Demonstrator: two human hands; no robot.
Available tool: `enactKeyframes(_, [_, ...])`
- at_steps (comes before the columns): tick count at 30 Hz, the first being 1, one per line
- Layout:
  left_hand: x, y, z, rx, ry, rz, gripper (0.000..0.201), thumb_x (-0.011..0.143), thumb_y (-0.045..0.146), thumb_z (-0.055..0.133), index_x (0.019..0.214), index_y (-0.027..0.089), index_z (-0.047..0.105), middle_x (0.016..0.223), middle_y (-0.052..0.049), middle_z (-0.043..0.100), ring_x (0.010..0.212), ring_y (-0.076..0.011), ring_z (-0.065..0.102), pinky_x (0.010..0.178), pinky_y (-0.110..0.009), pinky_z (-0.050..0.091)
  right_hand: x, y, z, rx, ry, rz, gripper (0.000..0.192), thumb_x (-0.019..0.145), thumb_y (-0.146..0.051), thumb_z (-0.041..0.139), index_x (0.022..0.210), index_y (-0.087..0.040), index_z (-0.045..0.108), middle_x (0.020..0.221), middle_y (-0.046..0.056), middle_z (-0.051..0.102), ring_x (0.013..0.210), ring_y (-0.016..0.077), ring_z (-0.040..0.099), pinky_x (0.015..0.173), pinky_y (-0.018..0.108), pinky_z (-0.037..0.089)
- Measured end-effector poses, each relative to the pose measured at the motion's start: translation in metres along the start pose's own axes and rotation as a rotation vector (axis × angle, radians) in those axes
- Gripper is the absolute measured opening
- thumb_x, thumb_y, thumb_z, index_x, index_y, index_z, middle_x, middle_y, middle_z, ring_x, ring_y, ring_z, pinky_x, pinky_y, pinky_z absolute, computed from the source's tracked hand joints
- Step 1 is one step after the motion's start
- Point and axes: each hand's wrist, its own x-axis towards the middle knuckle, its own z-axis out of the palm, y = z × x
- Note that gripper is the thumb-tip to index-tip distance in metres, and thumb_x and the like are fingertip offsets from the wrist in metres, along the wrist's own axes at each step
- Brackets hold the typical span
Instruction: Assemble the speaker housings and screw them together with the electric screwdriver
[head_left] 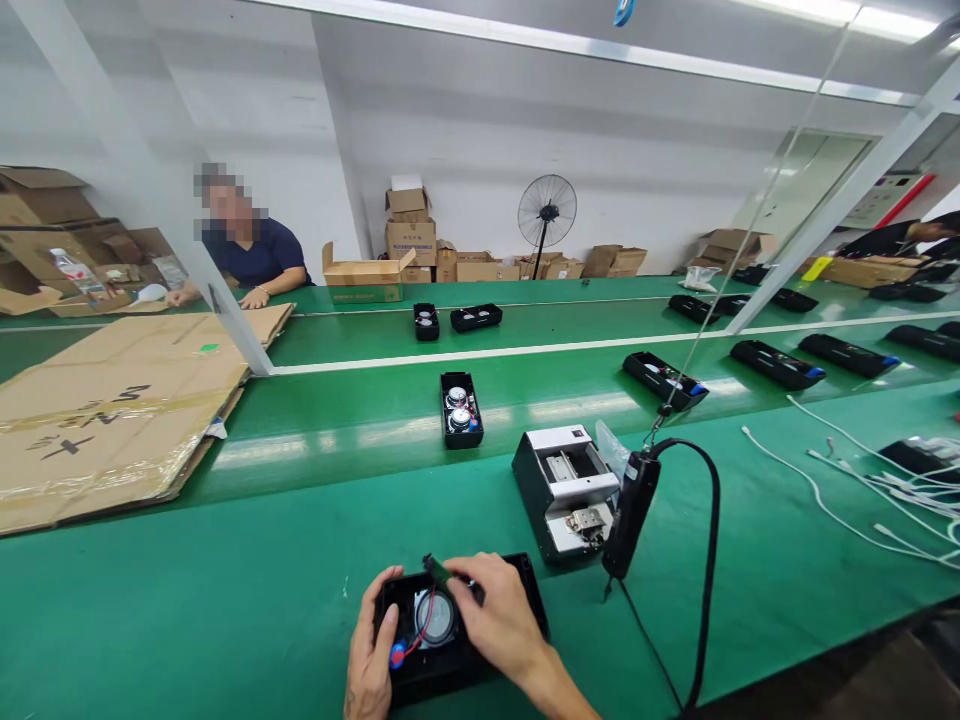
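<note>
On the green bench [225, 600], the left hand [369, 660] grips the black speaker housing [435, 675] while the right hand [499, 615] pinches a small green circuit board [434, 568] above it

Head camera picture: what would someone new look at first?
Probably the two bare hands at the bottom: the left hand steadies an open black plastic speaker case while the right hand pinches a small green circuit board above its round silver speaker. Just right hangs a black electric screwdriver on a cord. Behind stretches the long green workbench.
</note>
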Motion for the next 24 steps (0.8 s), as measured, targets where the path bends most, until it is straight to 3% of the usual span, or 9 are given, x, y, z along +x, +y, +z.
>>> enactKeyframes(2, [0.001, -0.006, -0.001, -0.012, -0.015, -0.013, 0.079, 0.092, 0.088, 0.064, 0.138, 0.024, 0.073, 0.147, -0.014, 0.075, 0.146, -0.0399, 0.066, 0.130, -0.056, 0.049, 0.002, 0.006, -0.021, 0.170, 0.010, 0.138, 0.029, 0.101, -0.036, 0.069, 0.112, -0.021, 0.090, 0.110, 0.012, 0.089, 0.103, 0.0307, 0.083, 0.098, 0.044, 0.064])
enactKeyframes(4, [0.002, -0.012, -0.006, -0.007, -0.061, 0.016, 0.092, 0.081, 0.092, 0.073, 0.143, 0.024, 0.070, 0.150, -0.017, 0.073, 0.147, -0.0438, 0.064, 0.127, -0.058, 0.052, 0.000, 0.013, -0.037, 0.286, 0.014, 0.229, 0.035, 0.098, -0.048, 0.072, 0.107, -0.021, 0.092, 0.108, 0.013, 0.089, 0.102, 0.0323, 0.084, 0.097, 0.045, 0.066])
enactKeyframes(6, [0.003, -0.015, -0.012, 0.028, -0.135, 0.045, 0.106, 0.070, 0.090, 0.084, 0.150, 0.024, 0.066, 0.154, -0.019, 0.070, 0.148, -0.0464, 0.063, 0.125, -0.058, 0.055, -0.005, 0.017, -0.047, 0.317, 0.002, 0.263, 0.036, 0.095, -0.052, 0.075, 0.103, -0.021, 0.092, 0.106, 0.012, 0.089, 0.101, 0.0332, 0.083, 0.097, 0.047, 0.066])
enactKeyframes(8, [0.004, -0.015, -0.018, 0.083, -0.187, 0.036, 0.106, 0.071, 0.081, 0.088, 0.157, 0.025, 0.061, 0.159, -0.018, 0.067, 0.152, -0.0446, 0.061, 0.126, -0.056, 0.053, -0.011, 0.019, -0.051, 0.308, -0.013, 0.252, 0.032, 0.094, -0.047, 0.074, 0.103, -0.022, 0.092, 0.108, 0.011, 0.089, 0.101, 0.0327, 0.083, 0.099, 0.047, 0.065])
enactKeyframes(10, [0.005, -0.012, -0.019, 0.141, -0.187, 0.029, 0.095, 0.077, 0.075, 0.086, 0.155, 0.025, 0.063, 0.158, -0.017, 0.067, 0.151, -0.0424, 0.062, 0.128, -0.056, 0.051, -0.016, 0.018, -0.052, 0.293, -0.026, 0.221, 0.028, 0.095, -0.039, 0.071, 0.105, -0.024, 0.092, 0.108, 0.010, 0.089, 0.102, 0.0315, 0.082, 0.099, 0.046, 0.065])
enactKeyframes(15, [0.008, -0.001, -0.009, 0.283, -0.165, 0.164, 0.056, 0.090, 0.068, 0.073, 0.126, 0.026, 0.082, 0.150, -0.016, 0.071, 0.144, -0.0408, 0.067, 0.123, -0.061, 0.056, -0.019, 0.008, -0.051, 0.247, -0.056, 0.144, 0.026, 0.098, -0.030, 0.067, 0.105, -0.025, 0.091, 0.106, 0.009, 0.088, 0.101, 0.0287, 0.082, 0.095, 0.041, 0.064])
enactKeyframes(19, [0.003, 0.010, -0.003, 0.366, -0.137, 0.210, 0.043, 0.096, 0.059, 0.066, 0.119, 0.027, 0.084, 0.156, -0.015, 0.068, 0.142, -0.0392, 0.069, 0.116, -0.059, 0.061, -0.021, 0.002, -0.046, 0.099, -0.149, -0.057, 0.030, 0.103, -0.021, 0.061, 0.111, -0.026, 0.090, 0.107, 0.007, 0.088, 0.099, 0.0266, 0.081, 0.094, 0.039, 0.063])
enactKeyframes(22, [-0.004, 0.022, -0.007, 0.442, -0.168, 0.305, 0.033, 0.103, 0.050, 0.061, 0.113, 0.028, 0.084, 0.165, -0.013, 0.063, 0.153, -0.0377, 0.061, 0.122, -0.057, 0.057, -0.027, -0.001, -0.037, -0.101, -0.211, -0.267, 0.036, 0.102, -0.013, 0.056, 0.112, -0.025, 0.088, 0.106, 0.006, 0.089, 0.093, 0.0255, 0.081, 0.087, 0.038, 0.059])
enactKeyframes(24, [-0.008, 0.028, -0.013, 0.511, -0.227, 0.424, 0.030, 0.106, 0.047, 0.061, 0.112, 0.028, 0.084, 0.170, -0.012, 0.058, 0.165, -0.0393, 0.046, 0.129, -0.062, 0.048, -0.032, -0.003, -0.029, -0.197, -0.212, -0.334, 0.036, 0.097, -0.006, 0.055, 0.105, -0.025, 0.085, 0.099, 0.004, 0.088, 0.085, 0.0233, 0.079, 0.078, 0.035, 0.054])
